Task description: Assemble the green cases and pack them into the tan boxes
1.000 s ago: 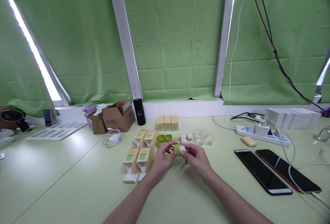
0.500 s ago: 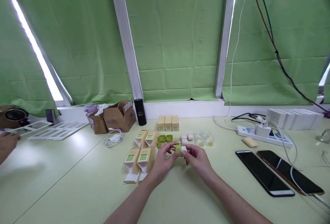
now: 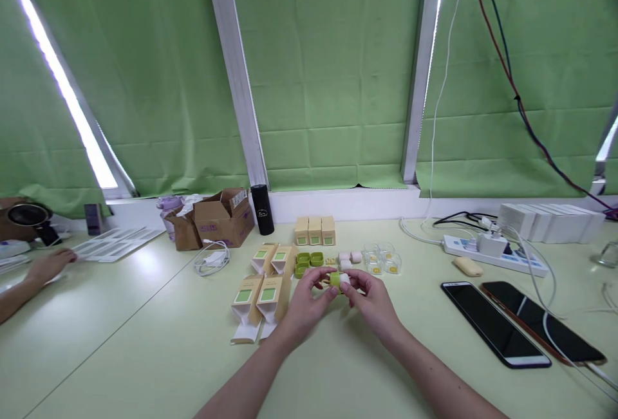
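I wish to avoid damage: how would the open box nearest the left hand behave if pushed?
The box is probably light, since its walls look like thin card, though I cannot see inside. With its near end open, it may crush easily if squeezed. Its white flap sticks out toward the wearer, so it could bend or catch when pushed that way.

Light glares through gaps [image 3: 99, 168] beside the green blinds [image 3: 328, 71], with soft shadows on the bright table [image 3: 145, 361].
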A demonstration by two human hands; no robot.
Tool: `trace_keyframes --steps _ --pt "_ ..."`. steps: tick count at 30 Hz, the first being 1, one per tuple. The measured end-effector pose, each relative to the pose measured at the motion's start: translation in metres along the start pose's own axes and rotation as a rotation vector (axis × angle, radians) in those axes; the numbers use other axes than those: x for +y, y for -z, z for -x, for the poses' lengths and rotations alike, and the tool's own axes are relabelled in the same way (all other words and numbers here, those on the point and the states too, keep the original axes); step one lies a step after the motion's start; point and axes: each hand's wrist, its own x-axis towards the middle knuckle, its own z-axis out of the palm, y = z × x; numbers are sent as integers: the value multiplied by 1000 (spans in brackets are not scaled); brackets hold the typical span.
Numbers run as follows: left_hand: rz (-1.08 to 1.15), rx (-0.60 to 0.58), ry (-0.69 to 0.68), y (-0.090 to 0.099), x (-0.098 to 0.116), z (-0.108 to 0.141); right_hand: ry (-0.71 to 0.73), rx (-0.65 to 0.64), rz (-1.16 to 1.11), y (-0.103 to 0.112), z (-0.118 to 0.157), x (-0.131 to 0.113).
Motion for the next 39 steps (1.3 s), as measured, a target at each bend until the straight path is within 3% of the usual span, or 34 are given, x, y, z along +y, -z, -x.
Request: trace_keyframes --steps 8,13,19,26,39 --pt "-5 11 -2 -3 1 -1 36 -14 95 0 2 -5" --pt "-88 49 -94 -6 6 4 25 51 73 1 -1 2" --pt "-186 -10 -196 -10 14 14 -18 43 35 0 0 1" --pt "-284 79 -252 -15 4 13 -30 40 8 -4 2 -1" --pt "-260 39 -129 -17 9 14 -52 3 -93 -6 6 -2"
